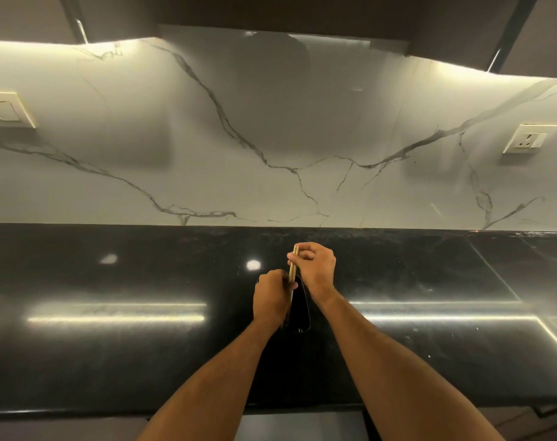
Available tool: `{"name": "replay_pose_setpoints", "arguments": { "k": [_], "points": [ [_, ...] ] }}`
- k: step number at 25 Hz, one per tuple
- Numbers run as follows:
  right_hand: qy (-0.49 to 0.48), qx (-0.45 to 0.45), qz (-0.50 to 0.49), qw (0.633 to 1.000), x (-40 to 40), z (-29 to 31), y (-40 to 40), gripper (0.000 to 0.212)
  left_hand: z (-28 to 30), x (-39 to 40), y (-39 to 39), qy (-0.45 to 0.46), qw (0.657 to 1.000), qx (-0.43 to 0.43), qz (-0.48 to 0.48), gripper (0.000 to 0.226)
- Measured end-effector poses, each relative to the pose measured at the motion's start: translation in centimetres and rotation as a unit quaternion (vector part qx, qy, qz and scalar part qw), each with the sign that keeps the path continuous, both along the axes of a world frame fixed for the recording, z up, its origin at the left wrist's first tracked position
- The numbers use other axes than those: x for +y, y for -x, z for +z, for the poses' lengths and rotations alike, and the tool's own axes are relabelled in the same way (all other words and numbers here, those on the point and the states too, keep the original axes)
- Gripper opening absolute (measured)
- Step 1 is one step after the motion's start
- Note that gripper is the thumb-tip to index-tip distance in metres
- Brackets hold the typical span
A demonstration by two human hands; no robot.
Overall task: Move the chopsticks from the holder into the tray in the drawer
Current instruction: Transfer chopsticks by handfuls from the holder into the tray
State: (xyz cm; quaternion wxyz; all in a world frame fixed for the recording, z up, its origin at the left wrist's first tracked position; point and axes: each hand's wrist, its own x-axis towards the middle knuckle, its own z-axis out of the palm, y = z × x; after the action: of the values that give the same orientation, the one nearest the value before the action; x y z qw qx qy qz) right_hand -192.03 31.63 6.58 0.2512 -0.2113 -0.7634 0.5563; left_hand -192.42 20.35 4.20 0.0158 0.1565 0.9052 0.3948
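I'm pinching the chopsticks near their tops with my right hand, fingers closed on them, their lower ends sitting in the dark holder that my left hand is gripping on the black counter

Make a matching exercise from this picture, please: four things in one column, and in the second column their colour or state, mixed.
Things:
1. chopsticks
2. holder
3. right hand
4. left hand

States:
A. black, standing on the dark counter
B. pale wood, upper ends above the holder
C. wrapped around the holder
D. pinching the chopsticks near their top

Pairs: 1-B, 2-A, 3-D, 4-C
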Motion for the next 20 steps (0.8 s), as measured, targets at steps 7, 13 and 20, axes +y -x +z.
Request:
{"name": "replay_pose_setpoints", "arguments": {
  "k": [7,13,20],
  "points": [
    [-0.014,0.029,0.057,0.998,-1.4,2.8,-3.5,0.017,4.8,-2.8,-0.1,-0.231,0.969,-0.005,0.091,0.004],
    [-0.185,-0.086,0.194,0.96,-3.6,3.5,-8.9,0.013,7.0,-5.0,-2.8,-0.398,0.907,-0.042,0.13,0.004],
    [-0.315,-0.115,0.136,0.932,-4.5,5.0,-12.8,0.022,5.4,-9.9,-8.1,-0.195,0.972,0.085,0.097,0.025]
  ]
}}
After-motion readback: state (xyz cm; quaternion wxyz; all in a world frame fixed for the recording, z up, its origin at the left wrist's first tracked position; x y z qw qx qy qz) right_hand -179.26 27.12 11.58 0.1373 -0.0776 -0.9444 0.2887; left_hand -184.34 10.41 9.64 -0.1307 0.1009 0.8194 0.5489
